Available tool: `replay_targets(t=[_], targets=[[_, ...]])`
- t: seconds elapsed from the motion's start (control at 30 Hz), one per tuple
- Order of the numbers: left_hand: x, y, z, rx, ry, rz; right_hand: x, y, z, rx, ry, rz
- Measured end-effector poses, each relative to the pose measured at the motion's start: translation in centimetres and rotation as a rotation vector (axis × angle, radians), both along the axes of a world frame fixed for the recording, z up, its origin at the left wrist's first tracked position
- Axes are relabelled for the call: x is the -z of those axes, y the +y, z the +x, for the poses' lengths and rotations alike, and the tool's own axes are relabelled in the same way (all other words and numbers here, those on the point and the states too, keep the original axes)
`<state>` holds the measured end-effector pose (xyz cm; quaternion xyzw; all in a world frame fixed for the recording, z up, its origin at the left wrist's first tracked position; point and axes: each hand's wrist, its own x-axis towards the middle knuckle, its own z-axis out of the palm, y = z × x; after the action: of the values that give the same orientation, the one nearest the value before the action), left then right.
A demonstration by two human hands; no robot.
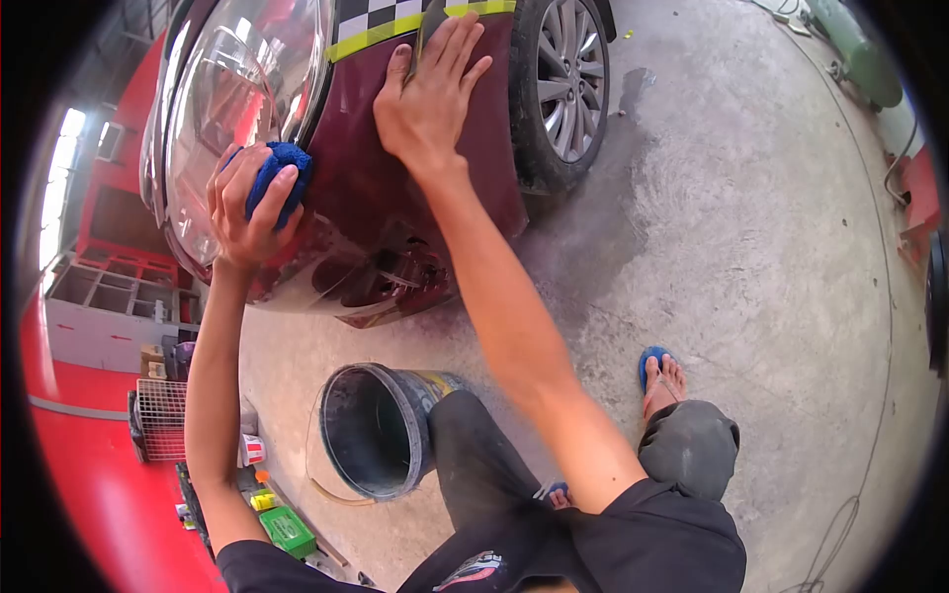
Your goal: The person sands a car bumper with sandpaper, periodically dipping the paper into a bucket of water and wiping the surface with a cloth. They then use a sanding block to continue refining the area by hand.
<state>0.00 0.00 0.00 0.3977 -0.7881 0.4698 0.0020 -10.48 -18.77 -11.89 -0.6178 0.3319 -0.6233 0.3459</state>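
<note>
My left hand (242, 203) is closed around a bunched blue cloth (280, 183) at the lower edge of a clear headlight (213, 89). The headlight belongs to a dark red car (346, 188). My right hand (430, 99) lies flat on the fender with fingers stretched out, holding nothing visible. Its fingertips reach a black-and-white checkered strip with a yellow-green border (381, 32). Beside those fingers, a narrow dark shape crosses the strip.
A dark bucket (420, 465) stands on the concrete floor by my leg. The front wheel (568, 79) is to the right of the fender. On the left are a wire crate (163, 420) and a green box (289, 532). A green tank (855, 54) sits at upper right.
</note>
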Motion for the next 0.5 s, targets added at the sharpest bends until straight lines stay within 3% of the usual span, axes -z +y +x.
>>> replay_targets(t=[0.07,0.1,0.17,0.23,0.33,0.43,0.5], targets=[[0.9,-0.4,0.0,0.009,0.03,-0.005,0.5,3.2,-0.8,0.044,0.109,-0.031],[-1.4,-0.1,0.1,0.006,-0.022,0.011,-0.4,8.0,-1.2,-0.028,0.012,-0.111],[-0.1,-0.2,0.0,0.002,-0.007,-0.007,2.7,12.9,-0.8,-0.19,-0.007,-0.188],[-0.3,-0.1,-0.2,0.005,-0.01,0.008,2.0,8.9,-1.5,-0.147,-0.066,-0.232],[-0.1,-0.1,-0.1,-0.002,-0.005,0.013,-0.3,-0.5,-0.2,0.011,-0.035,-0.062],[-0.3,0.0,-0.1,-0.011,-0.006,0.005,-0.4,2.6,-0.8,-0.026,-0.062,-0.031],[-0.3,-0.2,-0.3,-0.011,-0.008,0.013,0.8,8.6,-1.6,-0.072,-0.039,-0.15]])
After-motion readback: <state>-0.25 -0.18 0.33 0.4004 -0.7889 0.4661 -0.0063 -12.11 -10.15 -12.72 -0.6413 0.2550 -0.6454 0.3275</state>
